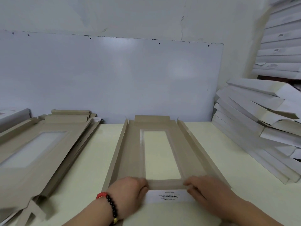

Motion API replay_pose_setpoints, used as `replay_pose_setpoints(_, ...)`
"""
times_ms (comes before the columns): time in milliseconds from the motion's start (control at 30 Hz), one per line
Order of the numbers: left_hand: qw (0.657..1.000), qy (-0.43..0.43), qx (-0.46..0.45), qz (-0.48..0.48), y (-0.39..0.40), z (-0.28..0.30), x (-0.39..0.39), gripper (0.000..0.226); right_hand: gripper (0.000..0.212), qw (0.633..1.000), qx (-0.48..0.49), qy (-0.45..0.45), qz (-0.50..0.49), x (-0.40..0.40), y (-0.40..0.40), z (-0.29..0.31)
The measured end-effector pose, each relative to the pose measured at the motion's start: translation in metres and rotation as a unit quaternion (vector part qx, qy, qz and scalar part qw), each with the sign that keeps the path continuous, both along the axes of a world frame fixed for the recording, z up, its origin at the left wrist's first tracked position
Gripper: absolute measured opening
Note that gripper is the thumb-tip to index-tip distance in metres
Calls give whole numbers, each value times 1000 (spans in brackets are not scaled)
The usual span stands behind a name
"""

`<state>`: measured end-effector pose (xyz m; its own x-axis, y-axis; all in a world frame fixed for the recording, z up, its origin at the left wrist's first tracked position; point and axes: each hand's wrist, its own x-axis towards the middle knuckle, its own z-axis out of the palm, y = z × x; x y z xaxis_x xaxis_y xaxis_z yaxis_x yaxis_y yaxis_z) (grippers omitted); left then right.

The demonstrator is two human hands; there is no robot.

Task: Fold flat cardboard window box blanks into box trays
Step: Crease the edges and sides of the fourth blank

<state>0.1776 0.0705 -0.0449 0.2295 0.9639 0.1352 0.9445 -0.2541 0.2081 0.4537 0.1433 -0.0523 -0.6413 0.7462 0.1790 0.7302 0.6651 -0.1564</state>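
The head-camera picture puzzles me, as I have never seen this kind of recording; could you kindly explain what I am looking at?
There is no machine here. A person wears a wide-angle camera on the head, looking forward and down, so you see their own two arms. On the pale table lies a flat brown cardboard blank with a clear window, its long side flaps tilted up. The left hand, with a bead bracelet on its wrist, and the right hand grip the blank's near end flap, whose white printed side faces up. More blanks are stacked at the left. White finished boxes are piled at the right, and a whiteboard stands behind.
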Motion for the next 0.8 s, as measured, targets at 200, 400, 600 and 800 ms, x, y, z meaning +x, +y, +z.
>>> replay_pose_setpoints(200,995,66,-37,72,28,-24,39,47,49,998,-40,-36,-30,-61,0,-16)
replay_pose_setpoints(400,981,133,-100,100,41,-35,47,67,72,991,-59,-111,-52,-86,6,-31)
replay_pose_setpoints(600,975,137,-112,135,40,-36,27,63,67,984,-60,-144,-80,-52,24,-37)
replay_pose_setpoints(800,965,183,-98,162,38,-32,14,60,59,975,-26,-180,-125,-21,32,-35)
